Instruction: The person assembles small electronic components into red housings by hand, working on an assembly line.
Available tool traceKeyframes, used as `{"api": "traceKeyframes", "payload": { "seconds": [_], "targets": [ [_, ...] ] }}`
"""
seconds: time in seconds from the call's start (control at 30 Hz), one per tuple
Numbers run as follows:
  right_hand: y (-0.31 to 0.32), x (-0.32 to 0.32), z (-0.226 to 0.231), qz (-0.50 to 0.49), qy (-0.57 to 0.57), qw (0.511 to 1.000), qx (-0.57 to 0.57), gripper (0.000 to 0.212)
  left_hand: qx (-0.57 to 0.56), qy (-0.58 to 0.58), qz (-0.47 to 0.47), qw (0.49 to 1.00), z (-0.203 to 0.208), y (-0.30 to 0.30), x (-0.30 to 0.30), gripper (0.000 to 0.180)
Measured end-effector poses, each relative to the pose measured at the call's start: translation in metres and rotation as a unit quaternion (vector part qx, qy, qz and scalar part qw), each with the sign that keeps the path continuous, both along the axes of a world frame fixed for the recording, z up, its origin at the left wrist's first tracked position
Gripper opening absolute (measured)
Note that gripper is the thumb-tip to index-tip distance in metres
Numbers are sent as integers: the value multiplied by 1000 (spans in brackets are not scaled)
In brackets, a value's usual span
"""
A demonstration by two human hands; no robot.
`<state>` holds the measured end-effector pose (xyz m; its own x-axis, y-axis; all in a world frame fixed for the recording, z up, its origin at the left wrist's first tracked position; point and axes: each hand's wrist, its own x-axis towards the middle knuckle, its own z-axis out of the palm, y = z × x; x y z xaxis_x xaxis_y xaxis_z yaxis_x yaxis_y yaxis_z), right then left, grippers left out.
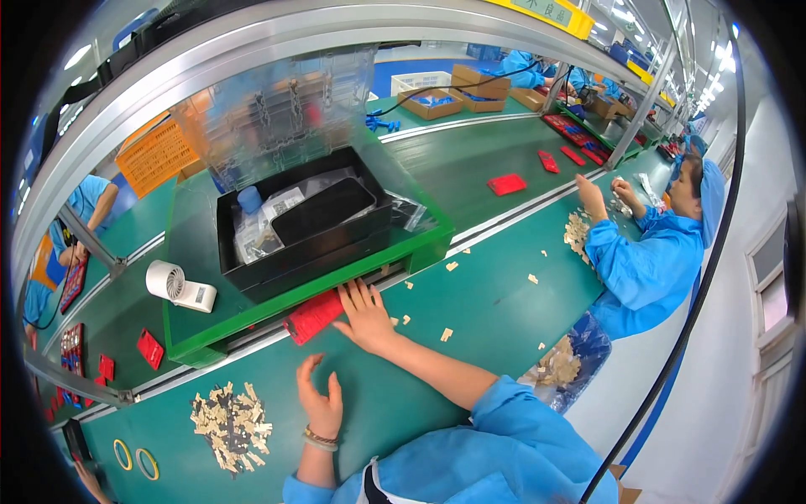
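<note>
Under the front edge of a green raised shelf (277,311) lies a flat red plastic part (316,316), its far portion hidden by the shelf. My right hand (368,317) rests at the part's right end, fingers outstretched and spread, the tips touching or just beside it. Nearer to me, my left hand (321,405) hovers above the green bench (353,395) with its fingers half bent and the thumb apart; nothing is in it. To the left of that hand sits a loose pile of small beige and dark pieces (231,427).
A black tray (302,265) with bags and a blue cap tops the shelf, beside a white small fan (180,286). Two tape rolls (147,464) lie far left. At right, a co-worker (642,252) sits near another beige pile (577,235) and a lined bin (561,365).
</note>
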<state>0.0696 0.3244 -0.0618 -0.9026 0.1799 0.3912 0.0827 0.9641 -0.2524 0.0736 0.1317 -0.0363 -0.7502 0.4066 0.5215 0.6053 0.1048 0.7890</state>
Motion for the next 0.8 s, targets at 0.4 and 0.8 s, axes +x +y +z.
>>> {"api": "traceKeyframes", "payload": {
  "seconds": [0.4,0.8],
  "targets": [
    [149,144,19,-135,-160,977,33,68,-114,-109,-67,985,-19,2,-17,68],
    [95,73,22,110,-104,987,61,64,-156,-79,-60,983,-17,39,-76,67]
  ]
}}
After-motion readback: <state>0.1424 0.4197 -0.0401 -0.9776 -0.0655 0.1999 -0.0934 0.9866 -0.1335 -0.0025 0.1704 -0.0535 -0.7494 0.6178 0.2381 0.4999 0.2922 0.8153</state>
